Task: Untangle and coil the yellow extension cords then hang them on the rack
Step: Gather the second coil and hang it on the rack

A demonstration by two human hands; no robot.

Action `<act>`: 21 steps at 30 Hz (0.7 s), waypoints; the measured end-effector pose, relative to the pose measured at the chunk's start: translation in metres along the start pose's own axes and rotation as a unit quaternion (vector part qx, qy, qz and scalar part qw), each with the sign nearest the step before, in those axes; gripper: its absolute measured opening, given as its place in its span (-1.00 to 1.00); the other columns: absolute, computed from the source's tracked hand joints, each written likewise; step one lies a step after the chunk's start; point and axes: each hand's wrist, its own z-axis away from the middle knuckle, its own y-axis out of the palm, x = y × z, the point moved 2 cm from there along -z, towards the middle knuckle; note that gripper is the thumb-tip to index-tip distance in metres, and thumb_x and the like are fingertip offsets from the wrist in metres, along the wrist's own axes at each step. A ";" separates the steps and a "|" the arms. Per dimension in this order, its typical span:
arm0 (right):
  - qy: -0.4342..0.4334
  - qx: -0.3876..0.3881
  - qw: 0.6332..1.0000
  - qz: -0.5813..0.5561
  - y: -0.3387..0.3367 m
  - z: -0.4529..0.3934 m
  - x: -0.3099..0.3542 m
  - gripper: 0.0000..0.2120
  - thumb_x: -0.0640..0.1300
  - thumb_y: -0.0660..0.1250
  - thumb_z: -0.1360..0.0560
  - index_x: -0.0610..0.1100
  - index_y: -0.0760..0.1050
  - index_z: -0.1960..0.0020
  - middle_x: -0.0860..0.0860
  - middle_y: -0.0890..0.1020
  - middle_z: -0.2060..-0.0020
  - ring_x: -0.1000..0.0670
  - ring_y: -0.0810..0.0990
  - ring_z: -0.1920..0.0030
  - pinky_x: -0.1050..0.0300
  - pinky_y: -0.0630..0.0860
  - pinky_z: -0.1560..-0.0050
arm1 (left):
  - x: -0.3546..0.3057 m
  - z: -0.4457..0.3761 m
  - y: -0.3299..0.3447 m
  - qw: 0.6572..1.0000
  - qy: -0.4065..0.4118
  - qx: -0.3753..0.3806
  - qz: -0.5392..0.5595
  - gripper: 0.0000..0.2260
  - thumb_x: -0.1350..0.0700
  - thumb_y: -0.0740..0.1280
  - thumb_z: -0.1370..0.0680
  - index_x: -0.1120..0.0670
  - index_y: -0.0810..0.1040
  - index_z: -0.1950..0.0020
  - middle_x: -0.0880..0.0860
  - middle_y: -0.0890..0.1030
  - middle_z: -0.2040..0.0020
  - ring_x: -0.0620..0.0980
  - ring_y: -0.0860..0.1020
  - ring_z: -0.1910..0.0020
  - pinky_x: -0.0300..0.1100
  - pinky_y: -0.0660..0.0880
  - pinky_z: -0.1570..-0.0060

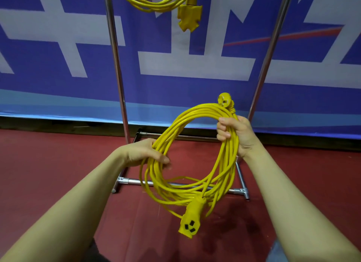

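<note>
The fingers of the right hand (237, 135) are curled tightly around the upper right part of a coiled yellow extension cord (187, 154), so that many strands are pressed together inside the fist. The thumb is laid over the strands on the near side. The fingers of the left hand (145, 152) are closed more loosely on the left side of the same coil; the strands are passed between the thumb and the other fingers, and the fingertips are seen at the inner edge of the loop.

The cord is wound in many rounds into an oval loop, and it is held in the air between the two hands, tilted, with the right side higher than the left. The lower rounds are hung more loosely and are spread apart from each other. Just above the right hand, the round yellow plug (225, 99) is seen sticking up from the bundle. At the bottom of the coil the yellow socket end (190, 220) is hung down, with three dark slots turned toward the camera.

Behind the coil a metal rack (117, 66) is stood on a red floor (48, 164), with two upright poles and a base frame. At the top, between the poles, a second coiled yellow cord (156, 2) is hung, and its flat multi-outlet end (189, 17) is hung below it. A blue and white banner (58, 47) is seen behind the rack.
</note>
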 end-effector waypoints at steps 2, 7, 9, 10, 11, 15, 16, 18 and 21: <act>-0.016 -0.029 0.999 -0.009 -0.005 0.000 0.004 -0.88 -0.34 0.28 -0.36 -0.23 0.35 0.28 -0.01 0.38 0.55 0.14 0.25 0.63 0.32 0.26 0.57 | 0.006 -0.001 0.001 1.000 0.009 -0.016 -0.002 -0.70 0.16 0.50 -0.17 0.28 0.54 0.23 0.20 0.67 0.27 0.11 0.67 0.23 -0.11 0.60 0.20; -0.026 -0.079 0.996 -0.023 -0.016 0.001 0.002 -0.83 -0.36 0.16 -0.52 -0.21 0.36 0.23 0.01 0.38 0.55 0.14 0.28 0.62 0.30 0.30 0.56 | 0.010 -0.003 -0.001 0.990 0.040 -0.112 0.074 -0.66 0.20 0.52 -0.14 0.25 0.49 0.20 0.14 0.57 0.43 0.02 0.57 0.46 -0.18 0.54 0.40; -0.027 -0.081 0.996 -0.006 -0.020 0.001 0.000 -0.86 -0.36 0.20 -0.51 -0.22 0.38 0.21 0.01 0.38 0.54 0.13 0.29 0.61 0.27 0.31 0.54 | 0.006 -0.002 -0.001 0.983 0.057 -0.149 0.085 -0.73 0.25 0.49 -0.20 0.23 0.45 0.23 0.08 0.51 0.48 -0.04 0.51 0.52 -0.24 0.47 0.50; -0.026 -0.076 0.997 0.014 -0.022 0.001 0.000 -0.87 -0.37 0.22 -0.50 -0.23 0.40 0.21 0.01 0.37 0.54 0.12 0.30 0.60 0.26 0.32 0.54 | 0.003 -0.002 -0.001 0.980 0.067 -0.161 0.094 -0.77 0.24 0.46 -0.24 0.21 0.44 0.24 0.07 0.49 0.49 -0.03 0.50 0.52 -0.24 0.47 0.50; -0.026 -0.068 0.996 0.042 -0.024 0.002 0.000 -0.88 -0.38 0.25 -0.48 -0.24 0.42 0.21 0.00 0.37 0.54 0.11 0.30 0.60 0.24 0.33 0.53 | 0.001 -0.001 -0.002 0.976 0.078 -0.169 0.110 -0.78 0.22 0.46 -0.26 0.19 0.44 0.24 0.07 0.46 0.48 0.00 0.51 0.50 -0.21 0.50 0.46; -0.018 -0.057 0.982 0.178 -0.029 0.005 -0.004 -0.83 -0.42 0.33 -0.43 -0.24 0.46 0.27 -0.04 0.36 0.55 0.06 0.31 0.60 0.19 0.37 0.51 | -0.004 0.007 -0.008 0.971 0.082 -0.164 0.150 -0.85 0.18 0.40 -0.36 0.16 0.47 0.17 0.12 0.47 0.44 0.10 0.57 0.44 -0.15 0.56 0.39; -0.014 -0.055 0.979 0.195 -0.030 0.005 -0.005 -0.81 -0.42 0.33 -0.44 -0.23 0.44 0.29 -0.03 0.35 0.57 0.05 0.31 0.60 0.19 0.37 0.51 | -0.005 0.009 -0.009 0.973 0.077 -0.161 0.147 -0.86 0.17 0.39 -0.36 0.15 0.47 0.16 0.13 0.48 0.45 0.08 0.57 0.48 -0.16 0.54 0.44; -0.008 -0.049 0.976 0.211 -0.033 0.006 -0.004 -0.79 -0.40 0.34 -0.45 -0.22 0.42 0.31 -0.03 0.34 0.59 0.05 0.31 0.60 0.18 0.38 0.50 | -0.008 0.010 -0.012 0.972 0.079 -0.174 0.138 -0.87 0.18 0.43 -0.34 0.13 0.48 0.25 0.12 0.46 0.50 0.03 0.48 0.59 -0.23 0.46 0.54; -0.011 -0.047 0.974 0.223 -0.037 0.007 -0.001 -0.78 -0.38 0.35 -0.45 -0.21 0.42 0.32 -0.03 0.35 0.60 0.04 0.33 0.60 0.18 0.40 0.47 | -0.014 0.011 -0.022 0.967 0.071 -0.221 0.104 -0.77 0.15 0.51 -0.24 0.07 0.46 0.47 0.08 0.38 0.57 -0.02 0.34 0.65 -0.28 0.32 0.56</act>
